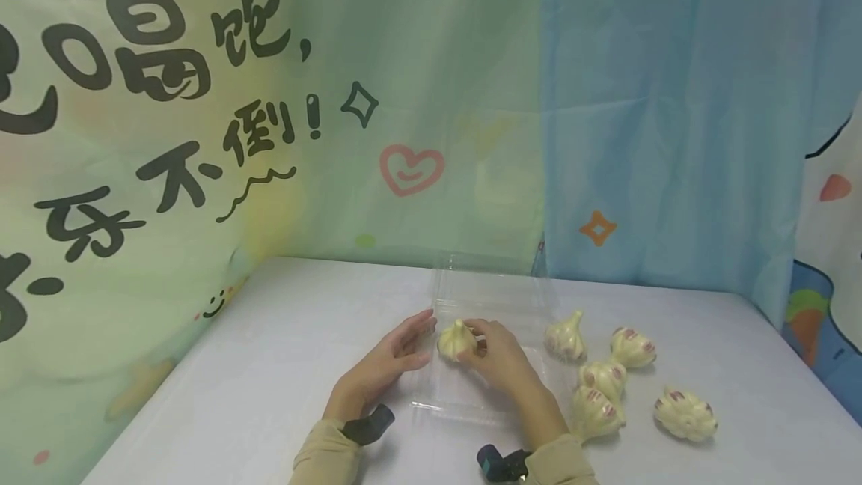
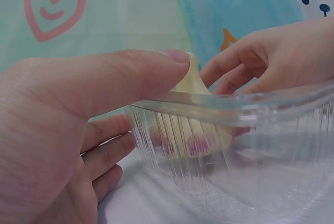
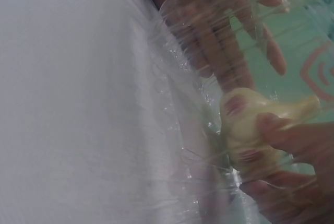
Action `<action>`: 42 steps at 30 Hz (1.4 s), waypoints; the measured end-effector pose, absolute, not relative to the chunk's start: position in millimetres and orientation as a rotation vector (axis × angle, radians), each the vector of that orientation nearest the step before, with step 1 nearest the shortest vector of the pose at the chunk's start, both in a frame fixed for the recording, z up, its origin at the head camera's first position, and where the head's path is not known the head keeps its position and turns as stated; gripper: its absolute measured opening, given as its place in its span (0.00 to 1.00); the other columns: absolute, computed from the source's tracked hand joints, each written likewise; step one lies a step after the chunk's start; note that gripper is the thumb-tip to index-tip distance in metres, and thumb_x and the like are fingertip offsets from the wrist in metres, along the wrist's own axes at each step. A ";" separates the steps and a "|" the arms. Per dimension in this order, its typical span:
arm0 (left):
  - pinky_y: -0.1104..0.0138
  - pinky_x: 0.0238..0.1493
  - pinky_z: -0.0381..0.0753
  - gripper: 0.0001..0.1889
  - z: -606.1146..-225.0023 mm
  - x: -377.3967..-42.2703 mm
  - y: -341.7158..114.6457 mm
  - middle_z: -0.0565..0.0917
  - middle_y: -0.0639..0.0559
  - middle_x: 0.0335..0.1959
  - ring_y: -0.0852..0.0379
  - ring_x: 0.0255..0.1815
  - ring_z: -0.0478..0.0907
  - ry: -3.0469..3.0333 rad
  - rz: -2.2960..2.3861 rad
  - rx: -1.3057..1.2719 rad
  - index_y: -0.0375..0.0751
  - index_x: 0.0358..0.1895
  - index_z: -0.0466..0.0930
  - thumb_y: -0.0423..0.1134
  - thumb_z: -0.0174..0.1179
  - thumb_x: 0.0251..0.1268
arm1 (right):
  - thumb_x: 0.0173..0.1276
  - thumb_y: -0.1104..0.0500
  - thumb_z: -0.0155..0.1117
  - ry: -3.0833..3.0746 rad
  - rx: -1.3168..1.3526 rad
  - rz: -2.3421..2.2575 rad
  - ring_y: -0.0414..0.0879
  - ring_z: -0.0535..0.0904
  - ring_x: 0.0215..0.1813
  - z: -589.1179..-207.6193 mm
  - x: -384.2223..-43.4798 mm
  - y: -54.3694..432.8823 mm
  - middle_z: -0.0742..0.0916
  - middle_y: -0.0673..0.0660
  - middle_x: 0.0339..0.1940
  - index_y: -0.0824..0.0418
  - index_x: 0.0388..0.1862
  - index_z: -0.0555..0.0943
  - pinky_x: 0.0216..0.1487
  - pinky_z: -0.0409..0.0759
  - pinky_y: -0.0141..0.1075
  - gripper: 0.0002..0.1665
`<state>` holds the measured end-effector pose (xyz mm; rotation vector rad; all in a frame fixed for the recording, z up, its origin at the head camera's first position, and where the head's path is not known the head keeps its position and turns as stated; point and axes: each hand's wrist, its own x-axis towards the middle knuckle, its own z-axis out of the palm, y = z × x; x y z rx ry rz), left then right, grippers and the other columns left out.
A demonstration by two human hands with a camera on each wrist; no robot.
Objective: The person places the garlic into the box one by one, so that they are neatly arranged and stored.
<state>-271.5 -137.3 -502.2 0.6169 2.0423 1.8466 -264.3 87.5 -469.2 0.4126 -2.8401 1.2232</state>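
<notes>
A clear plastic box (image 1: 465, 412) stands on the table with its lid (image 1: 494, 284) folded back behind it. Inside, at the left end, a pale garlic bulb (image 1: 454, 343) sits with its stem up; pink patches mark its lower side (image 2: 198, 144). My right hand (image 1: 503, 359) reaches over the box and pinches that bulb between thumb and fingers (image 3: 292, 135). At the box's left wall, my left hand (image 1: 385, 367) is held with relaxed fingers, its thumb (image 2: 156, 70) lying over the rim and the other fingers outside the wall.
To the right of the box lie several more garlic bulbs: one upright (image 1: 567, 339) close to the wall, others grouped nearby (image 1: 599, 412), and one farther right (image 1: 685, 415). Printed curtains (image 1: 431, 96) hang behind the white table (image 1: 269, 365).
</notes>
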 end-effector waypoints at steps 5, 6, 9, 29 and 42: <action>0.56 0.78 0.45 0.38 -502.1 -270.8 -136.6 0.55 0.53 0.76 0.53 0.78 0.47 2.043 1.850 0.601 0.52 0.75 0.49 0.38 0.58 0.66 | 0.57 0.58 0.70 -2.855 0.366 1.239 0.53 0.82 0.49 -468.9 -264.9 87.7 0.82 0.61 0.55 0.62 0.58 0.74 0.51 0.82 0.46 0.29; 0.56 0.78 0.45 0.38 -501.9 -270.5 -136.6 0.55 0.52 0.76 0.53 0.78 0.47 2.043 1.853 0.600 0.52 0.75 0.49 0.38 0.58 0.66 | 0.57 0.57 0.70 -2.856 0.363 1.239 0.53 0.82 0.49 -469.0 -265.1 87.7 0.82 0.61 0.55 0.62 0.58 0.74 0.52 0.82 0.46 0.29; 0.56 0.78 0.46 0.38 -501.7 -269.9 -136.6 0.55 0.52 0.76 0.53 0.78 0.47 2.045 1.854 0.592 0.52 0.75 0.49 0.37 0.58 0.66 | 0.57 0.58 0.70 -2.855 0.369 1.225 0.53 0.82 0.48 -469.4 -265.5 88.1 0.82 0.61 0.54 0.62 0.57 0.75 0.52 0.81 0.47 0.29; 0.55 0.78 0.46 0.38 -497.5 -268.0 -136.1 0.55 0.52 0.76 0.52 0.78 0.47 2.043 1.852 0.557 0.51 0.75 0.49 0.38 0.58 0.66 | 0.57 0.59 0.70 -2.834 0.399 1.249 0.54 0.83 0.48 -469.7 -265.0 84.8 0.84 0.61 0.49 0.62 0.57 0.76 0.52 0.81 0.46 0.28; 0.54 0.77 0.47 0.38 -497.5 -267.8 -136.3 0.54 0.52 0.77 0.51 0.78 0.47 2.066 1.836 0.546 0.54 0.75 0.50 0.41 0.60 0.64 | 0.57 0.60 0.70 -2.831 0.395 1.295 0.54 0.83 0.50 -469.3 -265.6 86.5 0.83 0.62 0.54 0.63 0.59 0.75 0.52 0.82 0.46 0.29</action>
